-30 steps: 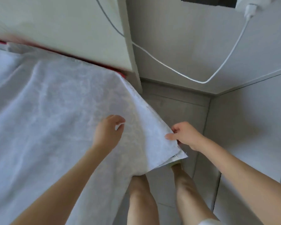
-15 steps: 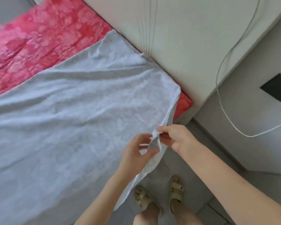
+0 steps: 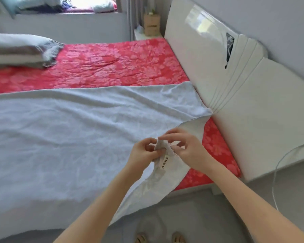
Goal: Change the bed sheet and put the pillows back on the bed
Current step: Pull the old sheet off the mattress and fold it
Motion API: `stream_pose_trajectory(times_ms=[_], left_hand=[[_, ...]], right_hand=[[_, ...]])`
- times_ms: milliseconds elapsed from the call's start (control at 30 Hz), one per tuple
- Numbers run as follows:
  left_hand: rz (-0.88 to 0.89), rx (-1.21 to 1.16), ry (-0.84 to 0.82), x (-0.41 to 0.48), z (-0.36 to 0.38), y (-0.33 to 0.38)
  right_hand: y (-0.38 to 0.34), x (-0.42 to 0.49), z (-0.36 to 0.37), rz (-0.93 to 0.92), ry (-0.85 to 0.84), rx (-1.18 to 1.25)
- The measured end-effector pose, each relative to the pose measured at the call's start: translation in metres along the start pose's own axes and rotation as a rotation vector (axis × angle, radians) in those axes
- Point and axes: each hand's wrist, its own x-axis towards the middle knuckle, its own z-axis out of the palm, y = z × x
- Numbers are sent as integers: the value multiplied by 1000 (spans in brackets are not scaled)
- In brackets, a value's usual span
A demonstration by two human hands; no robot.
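Both the left hand and the right hand pinch the near-right corner of the pale sheet, which stretches leftward across the red mattress, with the bare bed corner at right, nearer the right hand.

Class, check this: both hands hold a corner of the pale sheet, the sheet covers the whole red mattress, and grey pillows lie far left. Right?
One part is wrong. The head view shows the sheet covering only the near part of the mattress; the far part is bare. The left hand and right hand do hold its corner, and the pillows lie far left.
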Motion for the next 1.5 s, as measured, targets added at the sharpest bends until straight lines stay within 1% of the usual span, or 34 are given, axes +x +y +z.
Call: stream_pose_trajectory(times_ms=[67,167,233,267,333,433,500,600,733,967,1133,1233,1300,1367,1433,1500], left_hand=[[27,25,0,-3,-15,15],[28,51,12,-8,-30,30],[13,45,15,-12,-36,33],[11,41,23,-14,-38,34],[28,36,70,-16,-40,37],[75,25,244,-17,-39,48],[103,73,318,-16,-36,59],[160,196,396,-15,-27,76],[224,176,500,-15,-26,93],[174,60,521,-19,-28,106],[111,56,611,-6,-24,106],[81,19,623,5,-23,109],[59,50,609,13,-23,108],[66,152,625,21,-24,101],[79,200,678,28,-30,92],[75,226,755,37,-42,81]], right_hand=[[-12,14,-5,-160,-98,-132],[-20,33,-7,-339,-181,-259],[-20,43,-7,-399,-216,-314],[-20,47,-6,-424,-208,-322],[-21,52,-5,-454,-186,-277],[-31,57,-11,-441,-206,-128],[-39,62,-15,-426,-205,-76],[-49,74,-21,-399,-192,-75],[-57,93,-26,-426,-131,-69],[-64,115,-14,-437,-107,-43],[-61,127,-3,-427,-174,-45],[-55,140,1,-398,-185,-32],[-51,149,3,-377,-199,-24],[-45,158,7,-354,-220,-18],[-35,167,12,-322,-261,-18],[-19,176,17,-287,-332,-73]])
